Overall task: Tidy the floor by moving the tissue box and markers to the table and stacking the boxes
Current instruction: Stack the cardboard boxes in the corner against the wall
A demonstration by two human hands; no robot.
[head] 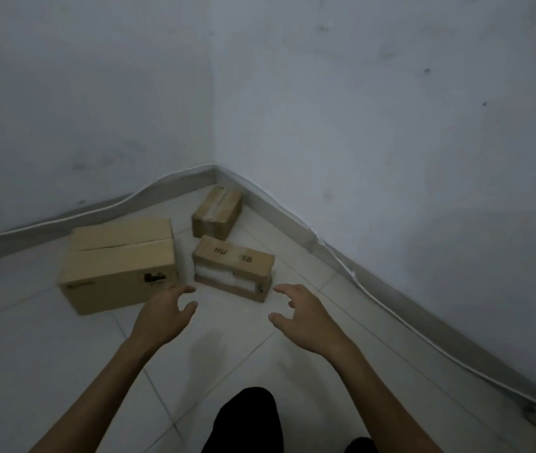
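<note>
Three cardboard boxes lie on the tiled floor in a room corner. The large box (118, 264) sits at the left. A small box printed with letters (233, 267) lies in the middle, and another small taped box (217, 212) lies behind it near the corner. My left hand (165, 310) hovers just in front of the lettered box's left end, fingers spread and loosely curved, holding nothing. My right hand (299, 313) hovers in front of its right end, equally spread and empty. Neither hand touches a box. No tissue box, markers or table are in view.
Grey-white walls meet at the corner (213, 165), with a baseboard and a white cable (371, 282) running along the floor edge. My dark-trousered legs (243, 420) show at the bottom. Bare tiles (31, 354) stretch in front of the boxes.
</note>
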